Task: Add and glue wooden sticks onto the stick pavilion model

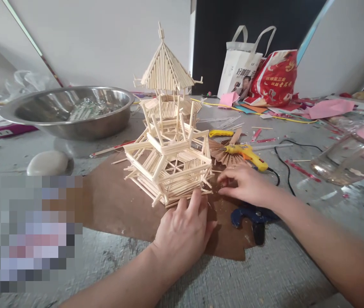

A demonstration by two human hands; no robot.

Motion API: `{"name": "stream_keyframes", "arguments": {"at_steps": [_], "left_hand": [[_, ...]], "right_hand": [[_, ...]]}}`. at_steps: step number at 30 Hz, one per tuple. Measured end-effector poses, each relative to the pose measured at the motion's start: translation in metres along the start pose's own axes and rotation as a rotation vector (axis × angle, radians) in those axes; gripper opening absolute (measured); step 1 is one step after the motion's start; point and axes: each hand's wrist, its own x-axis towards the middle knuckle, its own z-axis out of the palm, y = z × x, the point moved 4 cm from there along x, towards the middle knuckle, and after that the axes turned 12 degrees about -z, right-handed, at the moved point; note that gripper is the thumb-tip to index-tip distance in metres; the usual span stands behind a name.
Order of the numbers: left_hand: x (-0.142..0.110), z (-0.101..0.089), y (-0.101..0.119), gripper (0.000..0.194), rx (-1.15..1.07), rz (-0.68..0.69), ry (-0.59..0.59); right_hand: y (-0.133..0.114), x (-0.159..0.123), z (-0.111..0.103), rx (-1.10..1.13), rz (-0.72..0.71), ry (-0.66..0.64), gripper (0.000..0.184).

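A tall pagoda model (169,141) built of pale wooden sticks stands on a brown cardboard sheet (114,205). My left hand (183,233) rests at the model's lower front edge, fingers together and pressed against the bottom sticks. My right hand (249,184) lies on the cardboard just right of the model's base, fingers curled and pinched near the sticks; what they hold is too small to make out. A yellow glue gun (246,153) lies just beyond my right hand.
A large steel basin (69,109) sits at the back left with a white stone (47,162) before it. A blue tool (255,216) lies under my right wrist. A glass jar (342,160) lies at right. Bags (265,72), pink paper scraps and sticks litter the back.
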Motion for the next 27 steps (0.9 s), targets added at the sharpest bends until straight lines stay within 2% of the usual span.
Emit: {"name": "stream_keyframes", "arguments": {"at_steps": [3,8,27], "left_hand": [[0.001,0.0,0.0,0.031,-0.006,0.001,0.0],[0.001,0.0,0.0,0.033,-0.018,0.005,0.009],[0.001,-0.001,0.0,0.035,0.017,-0.005,0.037]], "right_hand": [[-0.001,0.002,0.013,0.066,-0.002,-0.01,0.013],[-0.001,0.004,0.022,0.094,-0.024,-0.018,0.015],[-0.006,0.005,0.028,0.259,-0.018,0.031,0.014]]}}
